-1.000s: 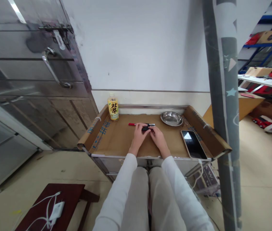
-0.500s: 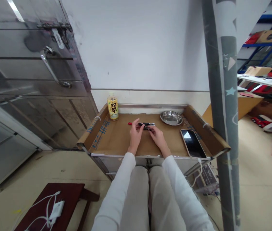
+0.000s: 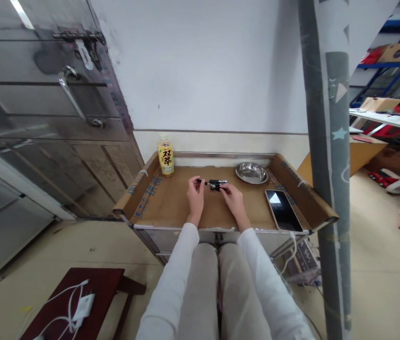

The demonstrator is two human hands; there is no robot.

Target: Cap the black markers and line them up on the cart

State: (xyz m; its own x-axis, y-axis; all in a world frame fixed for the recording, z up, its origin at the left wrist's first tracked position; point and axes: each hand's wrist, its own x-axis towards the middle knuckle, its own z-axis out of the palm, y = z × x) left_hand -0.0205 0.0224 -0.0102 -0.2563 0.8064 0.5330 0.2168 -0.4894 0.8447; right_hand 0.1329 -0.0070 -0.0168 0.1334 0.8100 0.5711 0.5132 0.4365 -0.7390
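On my head view: left hand (image 3: 195, 194) with fingertips pinched shut on the end of a black marker pen (image 3: 211, 183), and right hand (image 3: 233, 197) with fingers closed on a small black part (image 3: 215, 188) touching that pen, which I cannot identify further; both are held just above the middle of the cardboard-lined steel cart top (image 3: 171, 205). Also on that surface I log a yellow-labelled drink bottle (image 3: 165, 160) upright at the far left corner, a shallow steel dish (image 3: 252, 173) far right, and a smartphone (image 3: 283, 209) lying flat, screen up, near the right edge.
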